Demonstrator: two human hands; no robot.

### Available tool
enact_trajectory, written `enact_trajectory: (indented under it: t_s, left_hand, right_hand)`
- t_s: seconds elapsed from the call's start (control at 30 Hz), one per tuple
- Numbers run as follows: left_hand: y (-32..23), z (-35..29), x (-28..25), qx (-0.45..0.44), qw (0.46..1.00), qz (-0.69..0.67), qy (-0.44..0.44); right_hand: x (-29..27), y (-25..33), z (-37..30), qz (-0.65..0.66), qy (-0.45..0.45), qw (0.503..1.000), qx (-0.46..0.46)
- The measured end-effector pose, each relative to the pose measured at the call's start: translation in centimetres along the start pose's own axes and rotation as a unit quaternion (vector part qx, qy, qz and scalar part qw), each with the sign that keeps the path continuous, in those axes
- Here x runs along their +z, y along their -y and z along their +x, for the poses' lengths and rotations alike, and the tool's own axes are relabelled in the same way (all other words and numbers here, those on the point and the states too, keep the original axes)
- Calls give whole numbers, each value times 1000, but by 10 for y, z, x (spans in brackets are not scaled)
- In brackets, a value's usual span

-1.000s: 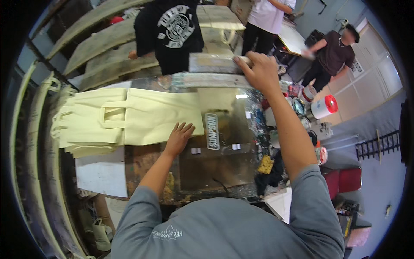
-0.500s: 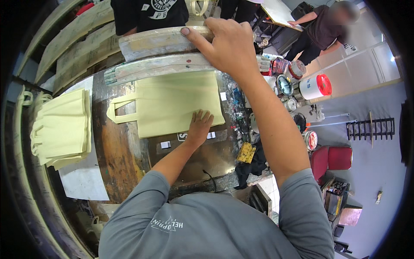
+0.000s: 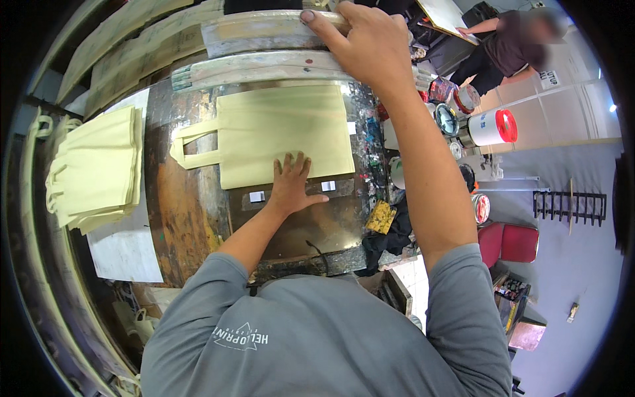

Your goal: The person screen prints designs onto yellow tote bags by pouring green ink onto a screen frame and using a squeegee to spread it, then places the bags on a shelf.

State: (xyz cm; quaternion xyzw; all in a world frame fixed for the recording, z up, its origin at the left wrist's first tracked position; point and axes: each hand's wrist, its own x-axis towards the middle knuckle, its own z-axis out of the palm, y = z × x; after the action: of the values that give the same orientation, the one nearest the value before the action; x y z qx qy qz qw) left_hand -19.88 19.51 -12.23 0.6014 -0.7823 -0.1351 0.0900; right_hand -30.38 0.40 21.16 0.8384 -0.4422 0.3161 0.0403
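Observation:
A pale yellow tote bag (image 3: 284, 132) lies flat on the brown worktable, its handle loop pointing left. My left hand (image 3: 290, 187) rests with spread fingers over the bag's near edge, between two small white tabs (image 3: 257, 196) on the table. My right hand (image 3: 374, 43) is wrapped around the upper edge of a paint-stained wooden frame (image 3: 264, 34), which looks like a screen-printing frame tilted up at the far side of the table. A second stained bar (image 3: 254, 71) runs along it, just beyond the bag.
A stack of yellow tote bags (image 3: 96, 169) lies at the left on a white sheet (image 3: 126, 248). Paint tubs (image 3: 486, 128) crowd the right side beside a yellow sponge (image 3: 381, 217) and black cloth (image 3: 390, 241). Another person (image 3: 516, 46) stands at the far right.
My left hand has slid left and toward me across the bag, its fingers now more spread. My right hand keeps its hold on the frame. The whole view has shifted slightly.

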Motion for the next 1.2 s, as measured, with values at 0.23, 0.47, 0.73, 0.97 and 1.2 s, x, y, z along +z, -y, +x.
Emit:
enact_trajectory:
  t_s: [0.23, 0.47, 0.73, 0.97, 1.2]
  left_hand:
    - [27, 51, -26, 85, 996, -27, 2]
    - [85, 237, -15, -55, 998, -25, 7]
    - [132, 239, 46, -46, 997, -67, -16]
    - [58, 128, 9, -40, 978, -50, -198]
    - [-10, -54, -101, -92, 875, -457, -132]
  right_hand:
    - [13, -15, -13, -22, -43, 998, -42]
    - [14, -18, 2, -14, -42, 999, -29]
    - [19, -13, 19, -13, -40, 998, -41]
    - [13, -22, 13, -23, -21, 999, -35]
    - [8, -12, 17, -5, 6, 1000, -3]
